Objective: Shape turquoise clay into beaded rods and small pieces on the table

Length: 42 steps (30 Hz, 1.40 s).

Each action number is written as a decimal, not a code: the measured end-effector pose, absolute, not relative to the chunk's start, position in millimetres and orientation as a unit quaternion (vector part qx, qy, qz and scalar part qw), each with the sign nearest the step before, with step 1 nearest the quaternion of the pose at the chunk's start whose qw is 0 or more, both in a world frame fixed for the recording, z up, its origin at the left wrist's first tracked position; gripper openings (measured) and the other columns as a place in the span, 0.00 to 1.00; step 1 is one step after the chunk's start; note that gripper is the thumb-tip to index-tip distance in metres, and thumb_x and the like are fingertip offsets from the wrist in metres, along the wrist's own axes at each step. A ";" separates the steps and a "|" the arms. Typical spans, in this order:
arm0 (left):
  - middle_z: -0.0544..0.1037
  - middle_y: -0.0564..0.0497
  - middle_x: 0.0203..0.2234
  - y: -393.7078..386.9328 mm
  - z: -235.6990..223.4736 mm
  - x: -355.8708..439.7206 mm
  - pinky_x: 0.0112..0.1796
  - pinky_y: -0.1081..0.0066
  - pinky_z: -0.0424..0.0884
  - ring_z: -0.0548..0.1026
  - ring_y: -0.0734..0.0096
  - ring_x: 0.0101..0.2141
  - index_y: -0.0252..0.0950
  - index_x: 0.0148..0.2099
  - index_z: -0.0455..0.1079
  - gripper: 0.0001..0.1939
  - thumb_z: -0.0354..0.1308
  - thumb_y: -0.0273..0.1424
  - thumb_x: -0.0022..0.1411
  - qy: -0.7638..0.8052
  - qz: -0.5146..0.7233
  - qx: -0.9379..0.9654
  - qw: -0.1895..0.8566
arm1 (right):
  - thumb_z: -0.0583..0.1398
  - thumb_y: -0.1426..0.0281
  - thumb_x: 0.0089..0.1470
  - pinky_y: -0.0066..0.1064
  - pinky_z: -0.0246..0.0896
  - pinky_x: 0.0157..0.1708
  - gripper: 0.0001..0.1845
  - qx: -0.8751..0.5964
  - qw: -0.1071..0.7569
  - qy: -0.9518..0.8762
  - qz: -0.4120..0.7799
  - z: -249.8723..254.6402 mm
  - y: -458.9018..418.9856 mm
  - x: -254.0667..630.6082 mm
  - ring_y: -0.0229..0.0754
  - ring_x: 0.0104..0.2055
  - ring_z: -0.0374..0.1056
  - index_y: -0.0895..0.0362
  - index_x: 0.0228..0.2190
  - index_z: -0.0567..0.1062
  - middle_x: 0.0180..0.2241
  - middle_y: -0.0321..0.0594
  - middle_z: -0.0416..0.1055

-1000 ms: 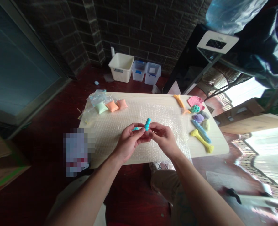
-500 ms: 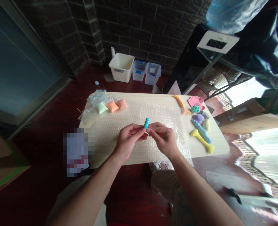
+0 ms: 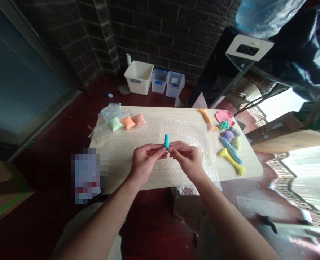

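A small turquoise clay piece (image 3: 166,139), shaped like a short stack of rounded balls, stands upright between my hands above the table. The thumb and fingers of my left hand (image 3: 145,159) pinch its lower end from the left. From the right, my right hand (image 3: 187,157) has its thumb and fingertips closed on the same lower end. My fingers partly cover the bottom of the piece. Under both hands lies bubble wrap (image 3: 188,133), spread over the pale wooden table (image 3: 253,167).
Packets of clay, one green (image 3: 115,124) and two orange-pink (image 3: 128,122), lie at the table's back left. On the right are shaped clay pieces: an orange bone (image 3: 206,116), a yellow bone (image 3: 231,161), a blue stick (image 3: 231,150). Bins (image 3: 139,77) stand beyond the table.
The turquoise clay piece has turned from a slight rightward lean to nearly upright. My right fingertips have shifted slightly closer around its base.
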<state>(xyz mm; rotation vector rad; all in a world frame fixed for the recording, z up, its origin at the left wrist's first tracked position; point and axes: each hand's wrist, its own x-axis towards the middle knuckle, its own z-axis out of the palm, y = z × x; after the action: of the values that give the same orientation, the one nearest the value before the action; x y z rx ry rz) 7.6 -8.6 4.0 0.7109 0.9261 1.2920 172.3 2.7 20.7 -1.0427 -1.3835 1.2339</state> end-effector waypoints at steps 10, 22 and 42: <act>0.88 0.43 0.36 -9.1 4.5 5.8 0.44 0.57 0.83 0.86 0.60 0.36 0.35 0.40 0.85 0.13 0.77 0.35 0.53 0.412 0.564 0.329 0.636 | 0.74 0.54 0.51 0.38 0.72 0.35 0.14 -0.426 0.474 -0.546 0.544 20.9 4.9 172.0 0.43 0.34 0.73 0.50 0.33 0.88 0.36 0.43 0.82; 0.88 0.43 0.35 -8.8 8.0 5.4 0.45 0.56 0.83 0.86 0.59 0.36 0.32 0.43 0.82 0.18 0.78 0.34 0.52 0.403 0.561 0.310 0.653 | 0.75 0.55 0.49 0.35 0.71 0.36 0.19 -0.421 0.442 -0.516 0.600 21.7 4.6 171.4 0.41 0.32 0.74 0.54 0.39 0.87 0.30 0.40 0.81; 0.79 0.41 0.47 -4.9 -34.6 -49.6 0.53 0.52 0.73 0.78 0.48 0.50 0.37 0.52 0.75 0.17 0.68 0.33 0.61 0.580 0.339 0.728 0.136 | 0.70 0.62 0.49 0.33 0.63 0.27 0.13 -0.622 0.317 -0.631 0.340 -14.9 25.4 201.6 0.42 0.28 0.73 0.55 0.28 0.74 0.27 0.40 0.78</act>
<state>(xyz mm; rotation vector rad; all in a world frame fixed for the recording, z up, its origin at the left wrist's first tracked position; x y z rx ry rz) -49.6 -4.9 -34.6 2.1095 1.6794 0.9811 201.6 25.4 -14.9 -1.6366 -1.6601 0.8956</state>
